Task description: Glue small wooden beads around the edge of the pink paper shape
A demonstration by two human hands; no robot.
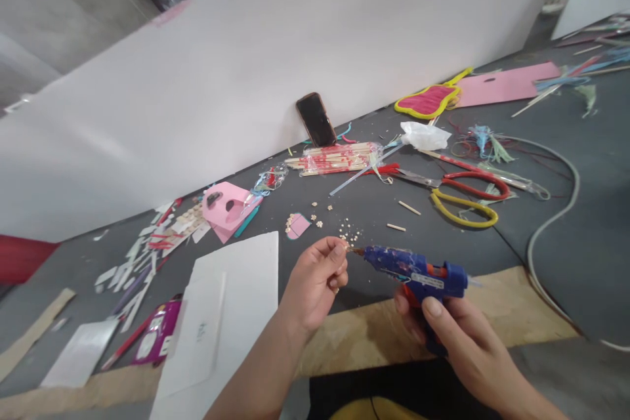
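Note:
My right hand (457, 335) is wrapped round the handle of a blue hot glue gun (416, 270), with a finger by its orange trigger. The gun's nozzle points left at my left hand (315, 279), whose thumb and fingers are pinched on a tiny piece right at the nozzle tip; the piece is too small to name. Both hands hover over the dark grey table (566, 236), just in front of a scatter of small beige beads (350, 232).
Red and yellow scissors (462, 200) lie to the right, a bundle of wooden sticks (337, 159) and a propped phone (315, 119) behind. White paper sheets (231, 308), pink cutouts (226, 209) and paper scraps lie left. A white cable (554, 223) curves along the right.

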